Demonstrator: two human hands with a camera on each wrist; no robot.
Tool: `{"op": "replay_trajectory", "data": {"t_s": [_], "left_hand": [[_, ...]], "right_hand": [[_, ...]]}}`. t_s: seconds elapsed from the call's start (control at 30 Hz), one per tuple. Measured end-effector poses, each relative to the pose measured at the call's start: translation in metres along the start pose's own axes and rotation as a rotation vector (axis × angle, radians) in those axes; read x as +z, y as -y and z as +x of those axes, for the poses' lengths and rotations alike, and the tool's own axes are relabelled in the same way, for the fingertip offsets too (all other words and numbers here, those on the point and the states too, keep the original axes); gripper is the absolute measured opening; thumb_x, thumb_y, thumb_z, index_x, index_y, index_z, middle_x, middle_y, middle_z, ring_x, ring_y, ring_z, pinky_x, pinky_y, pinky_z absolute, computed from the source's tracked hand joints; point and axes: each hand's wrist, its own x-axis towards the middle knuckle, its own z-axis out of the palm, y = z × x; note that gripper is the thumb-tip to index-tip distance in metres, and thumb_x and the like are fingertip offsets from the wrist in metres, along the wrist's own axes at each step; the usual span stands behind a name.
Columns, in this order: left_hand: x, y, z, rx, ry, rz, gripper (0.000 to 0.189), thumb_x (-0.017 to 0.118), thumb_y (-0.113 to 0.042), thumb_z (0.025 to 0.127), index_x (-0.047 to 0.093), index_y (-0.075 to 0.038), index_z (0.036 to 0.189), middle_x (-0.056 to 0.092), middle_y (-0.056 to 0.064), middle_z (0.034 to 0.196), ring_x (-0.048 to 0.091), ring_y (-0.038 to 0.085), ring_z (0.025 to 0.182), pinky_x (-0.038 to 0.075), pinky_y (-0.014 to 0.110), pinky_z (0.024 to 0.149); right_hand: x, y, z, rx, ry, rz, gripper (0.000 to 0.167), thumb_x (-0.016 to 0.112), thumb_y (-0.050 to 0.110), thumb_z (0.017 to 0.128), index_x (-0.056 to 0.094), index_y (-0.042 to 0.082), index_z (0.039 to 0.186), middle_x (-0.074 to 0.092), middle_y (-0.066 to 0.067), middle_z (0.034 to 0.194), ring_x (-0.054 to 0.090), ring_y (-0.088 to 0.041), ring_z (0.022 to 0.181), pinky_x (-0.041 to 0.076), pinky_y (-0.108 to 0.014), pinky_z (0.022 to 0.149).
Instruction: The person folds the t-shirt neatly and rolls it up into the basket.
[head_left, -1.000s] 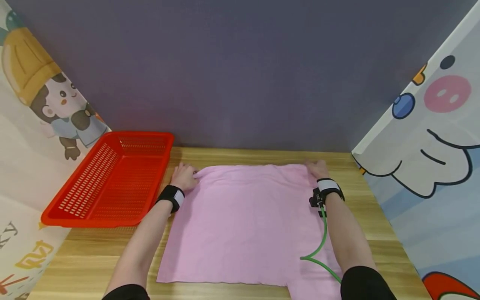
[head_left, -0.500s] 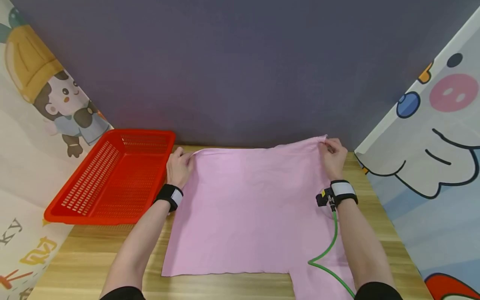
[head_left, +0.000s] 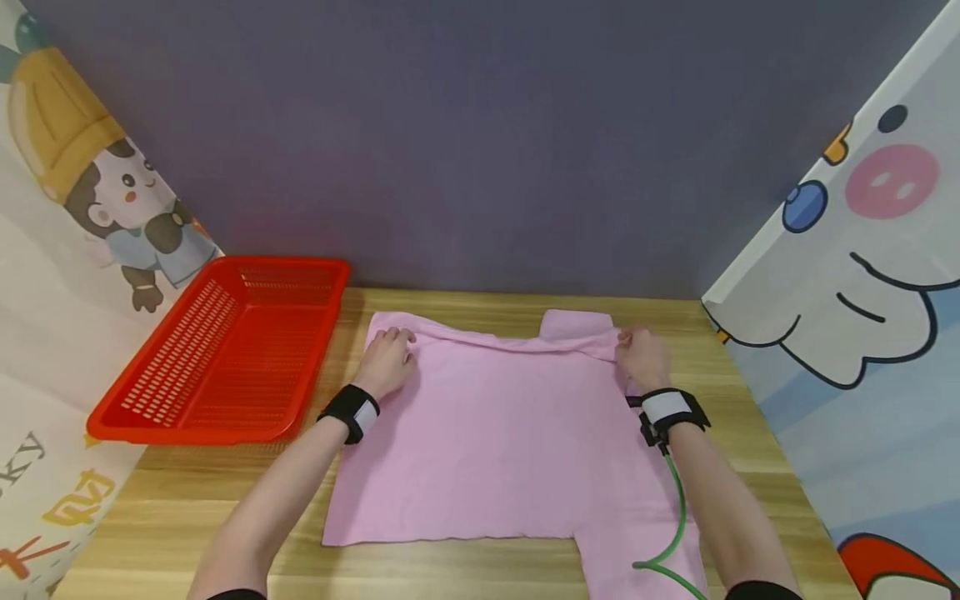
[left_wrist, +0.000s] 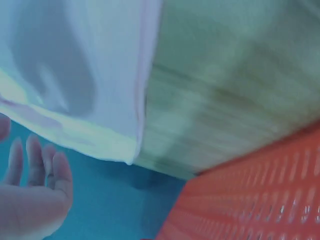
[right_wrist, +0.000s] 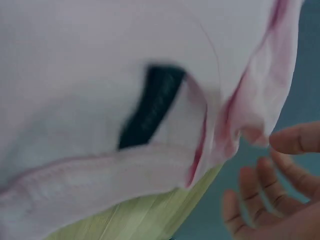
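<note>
A pink shirt (head_left: 480,442) lies spread on the wooden table, its far edge folded over in a narrow, uneven strip. One piece juts out beyond the fold at the far right, and another runs toward the near right. My left hand (head_left: 386,362) is over the far left corner; in the left wrist view its fingers (left_wrist: 35,160) are loosely bent, apart from the cloth. At the far right end of the fold, my right hand (head_left: 643,358) pinches the cloth between thumb and forefinger. A dark neck label (right_wrist: 152,105) shows inside the shirt in the right wrist view.
A red plastic basket (head_left: 101,429) with slotted walls stands left of the shirt. A grey panel (head_left: 480,150) closes off the table's far side, and printed sheets flank it. From the right wrist camera a green cable (head_left: 678,517) trails over the cloth.
Both hands first carried the shirt's far edge away and up, the right one higher. Now that edge is folded back toward me, and the left hand has let go of its corner.
</note>
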Motion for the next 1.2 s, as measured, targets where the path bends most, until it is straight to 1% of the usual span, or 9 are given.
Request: {"op": "replay_trajectory", "data": {"t_s": [0.13, 0.23, 0.33, 0.5, 0.63, 0.8, 0.93, 1.07, 1.2], "left_hand": [[0.004, -0.003, -0.005, -0.018, 0.063, 0.009, 0.028, 0.064, -0.012, 0.092, 0.062, -0.001, 0.117, 0.059, 0.022, 0.118, 0.053, 0.047, 0.114, 0.046, 0.054, 0.099], [0.006, -0.002, -0.006, -0.022, 0.067, 0.009, 0.030, 0.063, -0.014, 0.093, 0.061, -0.002, 0.120, 0.055, 0.023, 0.123, 0.049, 0.047, 0.119, 0.044, 0.055, 0.101], [0.007, 0.000, -0.006, -0.019, 0.080, 0.005, 0.028, 0.063, -0.015, 0.094, 0.061, -0.002, 0.119, 0.054, 0.022, 0.122, 0.049, 0.047, 0.118, 0.044, 0.054, 0.101], [0.007, 0.005, -0.006, -0.014, 0.092, 0.030, 0.021, 0.064, -0.012, 0.092, 0.061, -0.003, 0.110, 0.058, 0.019, 0.108, 0.054, 0.044, 0.106, 0.047, 0.052, 0.093], [0.008, 0.007, -0.006, -0.015, 0.112, 0.037, 0.016, 0.064, -0.012, 0.091, 0.062, -0.005, 0.105, 0.062, 0.017, 0.102, 0.058, 0.042, 0.102, 0.049, 0.051, 0.089], [0.011, 0.014, -0.006, -0.040, 0.175, 0.004, 0.030, 0.060, -0.018, 0.092, 0.061, -0.004, 0.118, 0.054, 0.024, 0.125, 0.051, 0.047, 0.120, 0.046, 0.056, 0.102], [0.013, 0.020, -0.007, -0.072, 0.267, -0.031, 0.048, 0.054, -0.024, 0.092, 0.051, -0.006, 0.137, 0.039, 0.028, 0.150, 0.036, 0.050, 0.140, 0.032, 0.062, 0.116], [0.011, 0.020, -0.008, -0.089, 0.336, -0.040, 0.054, 0.052, -0.026, 0.094, 0.044, -0.008, 0.145, 0.027, 0.028, 0.160, 0.025, 0.050, 0.148, 0.022, 0.065, 0.120], [0.008, 0.018, -0.007, -0.074, 0.364, -0.029, 0.056, 0.051, -0.025, 0.095, 0.042, -0.008, 0.147, 0.026, 0.028, 0.161, 0.024, 0.051, 0.148, 0.024, 0.065, 0.120]], "right_hand": [[0.006, 0.010, -0.002, -0.141, -0.042, 0.002, 0.025, 0.053, 0.008, 0.093, 0.070, -0.006, 0.105, 0.068, -0.030, 0.103, 0.063, -0.046, 0.097, 0.050, -0.055, 0.083], [0.008, 0.013, 0.003, -0.152, -0.060, -0.039, 0.029, 0.050, 0.011, 0.097, 0.070, -0.005, 0.110, 0.065, -0.032, 0.113, 0.056, -0.052, 0.112, 0.044, -0.063, 0.096], [0.010, 0.018, 0.012, -0.118, 0.016, -0.091, 0.035, 0.042, 0.017, 0.100, 0.066, -0.001, 0.119, 0.059, -0.032, 0.129, 0.044, -0.056, 0.126, 0.034, -0.068, 0.105], [0.019, 0.029, 0.024, -0.091, 0.216, -0.108, 0.046, 0.031, 0.025, 0.104, 0.058, 0.002, 0.133, 0.048, -0.028, 0.147, 0.028, -0.056, 0.141, 0.019, -0.073, 0.114], [0.029, 0.036, 0.027, -0.080, 0.281, -0.208, 0.053, 0.025, 0.030, 0.106, 0.058, 0.000, 0.134, 0.053, -0.026, 0.144, 0.036, -0.053, 0.140, 0.019, -0.072, 0.113], [0.036, 0.046, 0.024, -0.052, 0.306, -0.307, 0.056, 0.023, 0.035, 0.107, 0.054, 0.004, 0.141, 0.049, -0.024, 0.147, 0.043, -0.050, 0.137, 0.018, -0.072, 0.114], [0.039, 0.041, 0.026, -0.021, 0.384, -0.295, 0.059, 0.019, 0.036, 0.106, 0.033, 0.005, 0.155, 0.029, -0.022, 0.162, 0.027, -0.050, 0.148, 0.006, -0.075, 0.117], [0.043, 0.032, 0.031, 0.017, 0.436, -0.243, 0.064, 0.017, 0.038, 0.106, 0.015, 0.004, 0.160, 0.009, -0.022, 0.168, 0.008, -0.050, 0.153, -0.001, -0.076, 0.116], [0.046, 0.028, 0.032, 0.014, 0.364, -0.220, 0.065, 0.019, 0.039, 0.106, 0.019, 0.003, 0.159, 0.009, -0.024, 0.167, 0.003, -0.051, 0.154, 0.001, -0.076, 0.117]]}}
